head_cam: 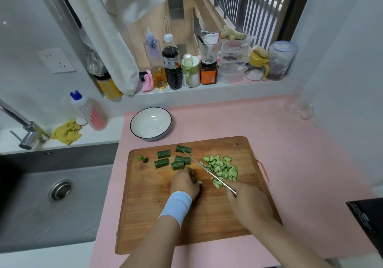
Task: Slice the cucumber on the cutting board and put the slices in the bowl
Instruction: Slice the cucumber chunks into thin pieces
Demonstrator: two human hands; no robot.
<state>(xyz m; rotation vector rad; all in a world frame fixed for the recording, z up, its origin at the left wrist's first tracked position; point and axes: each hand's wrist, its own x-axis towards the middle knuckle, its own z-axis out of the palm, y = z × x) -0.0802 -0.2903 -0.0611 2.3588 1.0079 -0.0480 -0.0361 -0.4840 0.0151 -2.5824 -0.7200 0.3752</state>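
Note:
On the wooden cutting board [207, 222] lie several dark green cucumber chunks [163, 154] at the far left and a heap of pale half-moon slices [222, 167] at the far right. My left hand [184, 182] curls over a small cucumber piece near the board's middle; most of that piece is hidden. My right hand [246, 201] grips the handle of a knife [207, 169], whose blade runs up and to the left between chunks and slices. The white bowl [150, 123] with a dark rim stands behind the board, with nothing in it.
A steel sink [51, 191] and tap [27, 129] lie to the left. Bottles and jars [172, 64] line the windowsill behind the pink counter [290, 143]. A dish soap bottle [91, 112] and yellow cloth [66, 132] sit by the sink. A black object [366, 222] is at the right edge.

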